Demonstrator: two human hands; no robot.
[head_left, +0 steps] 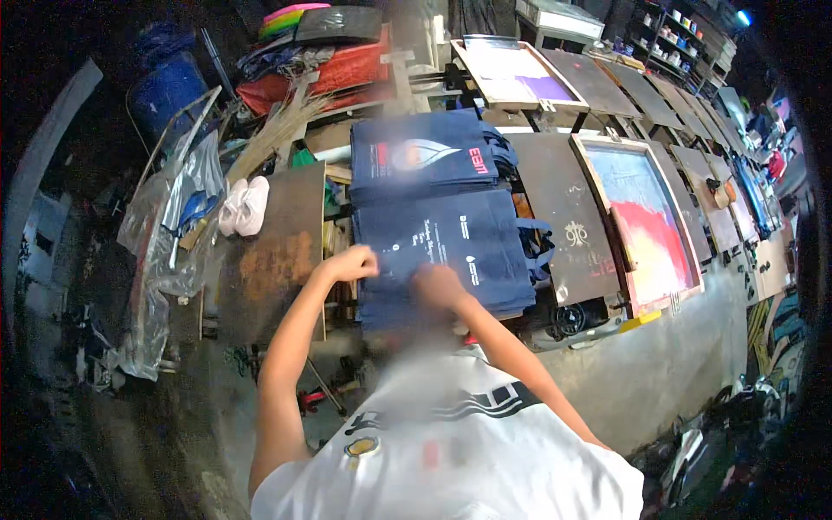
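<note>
A long bench (659, 364) of dark printing boards runs off to the upper right, and just right of the work a wooden-framed printing screen (646, 221) smeared with red and blue ink lies flat on it, a squeegee (622, 241) resting along its left side. A second framed screen (517, 74) with a purple patch sits further back. To the left, a bare brown board (273, 260) carries a rusty stain, with a pair of white shoes (243, 206) at its far corner and crumpled clear plastic sheeting (165, 234) beyond. The stack of navy tote bags (446, 251), white print on the top one, lies directly ahead; a second navy pile (420, 156) with a white and red print sits just behind it, touching. The left hand (354, 262) is closed into a loose fist, pinching the near left edge of the top bag. The right hand (436, 286) rests on the near edge of the same stack; motion blur keeps me from telling whether it grips or only presses. A blurred patch covers the stack's near edge below the hands, and the picture's rim is dark.
</note>
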